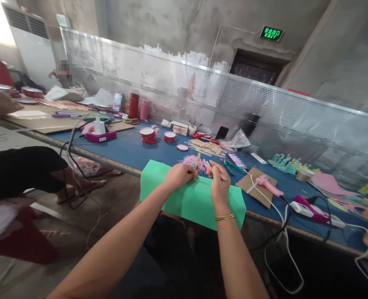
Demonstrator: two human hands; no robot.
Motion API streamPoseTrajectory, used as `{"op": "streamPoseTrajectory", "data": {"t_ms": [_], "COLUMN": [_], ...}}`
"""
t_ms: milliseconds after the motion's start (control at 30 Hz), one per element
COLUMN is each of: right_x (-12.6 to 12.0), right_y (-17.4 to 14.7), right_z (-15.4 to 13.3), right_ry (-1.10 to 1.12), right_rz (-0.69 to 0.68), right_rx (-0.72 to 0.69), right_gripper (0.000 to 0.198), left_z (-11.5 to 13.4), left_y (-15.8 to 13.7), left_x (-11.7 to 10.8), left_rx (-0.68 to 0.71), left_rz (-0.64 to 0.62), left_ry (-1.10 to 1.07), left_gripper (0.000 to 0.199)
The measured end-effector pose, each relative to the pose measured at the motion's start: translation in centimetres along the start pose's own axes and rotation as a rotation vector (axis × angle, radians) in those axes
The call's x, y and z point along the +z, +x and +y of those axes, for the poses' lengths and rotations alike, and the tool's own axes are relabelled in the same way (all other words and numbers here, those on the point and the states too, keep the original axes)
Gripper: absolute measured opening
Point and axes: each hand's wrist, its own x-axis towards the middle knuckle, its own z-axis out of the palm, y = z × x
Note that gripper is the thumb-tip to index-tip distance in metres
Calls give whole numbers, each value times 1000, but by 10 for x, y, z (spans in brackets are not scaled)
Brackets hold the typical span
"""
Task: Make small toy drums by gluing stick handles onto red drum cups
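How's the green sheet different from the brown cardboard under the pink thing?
The green sheet looks bigger than the brown cardboard. The sheet hangs partly off the blue table; the cardboard lies on it. The left hand and right hand are over the sheet; a pink tool rests on the cardboard. Both look thin.

L hand [183,173]: pinching a yellow-tipped stick [199,156] over the green sheet [185,199].
R hand [219,182]: gripping a slim pale item [224,177], type unclear; gold bracelet [224,217] circling the wrist.
Sheet: draping over the edge of the blue tabletop [124,145].
Pastel strand pile [189,159]: lying just past both hands, wooden sticks [207,146] lying behind.
Red-rimmed discs [147,135]: standing in 2 stacks toward L, 1 lying alone nr them.
R side: pink glue gun [269,185] resting on cardboard [260,197], purple-and-white pwr strip [311,209] sitting nearby.
Bkgd: perforated screen [159,79] running along the table, EXIT sign [271,34] glowing green.
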Motion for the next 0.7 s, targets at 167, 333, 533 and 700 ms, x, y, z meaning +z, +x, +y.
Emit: {"op": "streamPoseTrajectory", "data": {"t_ms": [167, 333, 533, 700], "right_x": [-1, -1, 0, 0], "right_y": [-1, 0, 0, 0], "right_z": [4, 7, 4, 4], "right_ry": [-23, -161, -166, -170], "right_rz": [8, -8, -58, -52], "right_rx": [-4, -55, -76, -66], "right_gripper": [18, 23, 23, 23], "left_z": [-2, -4, 0, -1], "left_y": [2, 3, 1, 2], "left_x": [1, 3, 2, 2], "left_rx": [1, -9, -19, -12], "left_rz": [-1, -1, -6, -4], "left_ry": [-5, -1, 11, 6], "left_gripper": [21, 22, 23, 23]}}
